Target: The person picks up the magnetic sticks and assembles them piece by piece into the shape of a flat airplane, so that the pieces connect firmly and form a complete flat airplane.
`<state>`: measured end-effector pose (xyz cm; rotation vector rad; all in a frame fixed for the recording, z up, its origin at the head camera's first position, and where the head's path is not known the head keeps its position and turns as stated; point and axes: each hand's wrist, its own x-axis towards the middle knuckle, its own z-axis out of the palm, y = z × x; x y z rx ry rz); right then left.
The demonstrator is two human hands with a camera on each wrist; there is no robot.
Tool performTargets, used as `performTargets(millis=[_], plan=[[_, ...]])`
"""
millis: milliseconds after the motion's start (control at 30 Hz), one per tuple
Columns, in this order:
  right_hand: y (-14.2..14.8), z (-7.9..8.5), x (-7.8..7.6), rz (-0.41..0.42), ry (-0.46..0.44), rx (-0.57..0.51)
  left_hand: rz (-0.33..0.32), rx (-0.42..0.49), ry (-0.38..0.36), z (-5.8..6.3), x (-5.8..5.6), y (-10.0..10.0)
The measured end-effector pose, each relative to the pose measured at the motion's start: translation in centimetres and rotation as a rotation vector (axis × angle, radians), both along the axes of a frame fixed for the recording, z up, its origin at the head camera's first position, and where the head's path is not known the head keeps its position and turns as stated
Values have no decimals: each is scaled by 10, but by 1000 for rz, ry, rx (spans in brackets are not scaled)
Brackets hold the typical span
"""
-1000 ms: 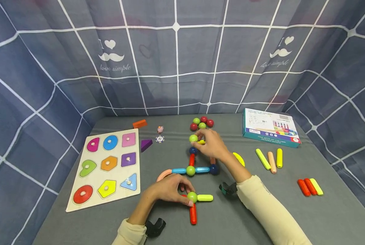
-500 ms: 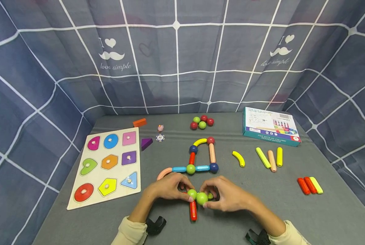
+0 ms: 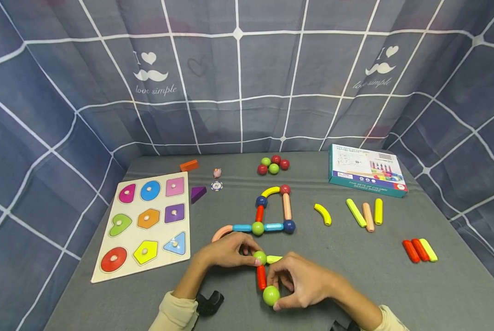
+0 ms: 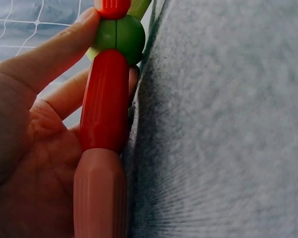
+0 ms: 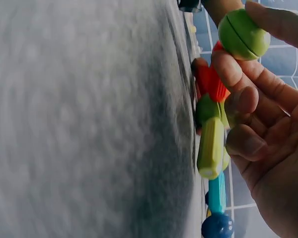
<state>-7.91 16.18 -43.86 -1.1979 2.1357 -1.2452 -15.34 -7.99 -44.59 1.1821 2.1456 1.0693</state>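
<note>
My left hand [image 3: 229,251] pinches a light green ball [image 3: 260,257] between thumb and fingers. A red rod [image 3: 261,277] runs from that ball toward me, and a yellow-green rod [image 3: 274,259] points right. In the left wrist view another red rod [image 4: 104,101] and a salmon rod [image 4: 99,193] line up from the ball, along the palm. My right hand [image 3: 302,281] holds a second green ball [image 3: 271,295] between thumb and fingertips, close to the near end of the red rod; whether they touch I cannot tell.
Beyond my hands lies a joined figure of rods and balls, with a blue rod [image 3: 273,227] and red ball [image 3: 285,189]. Left is a shape puzzle board [image 3: 102,272]. Loose rods [image 3: 367,217], a curved yellow rod [image 3: 323,214] and a box [image 3: 367,170] lie right.
My right hand has brought its green ball from beside the far figure toward me, past the left hand's ball to the red rod's near end. The left hand keeps its hold, almost unmoved.
</note>
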Motion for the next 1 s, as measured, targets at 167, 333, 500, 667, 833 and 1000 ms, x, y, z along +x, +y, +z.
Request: performTargets(millis=[167,333,500,667,833,1000], plan=[[-5,0,4,-24,58,13,16,13,-14,0,0,1],[-8,-6,6,-9,82,2,26,19,-23,0,-1,1],[-7,-15,5,9,-10,-17,18,23,-8,-1,0,1],[-6,-20,4,21,-12,-31,17,26,-1,-2,0,0],[-8,-23,5,19,47,-11,20,28,23,-2,1,0],[-10,-17,8,2,79,-17,12,37,11,-2,0,2]])
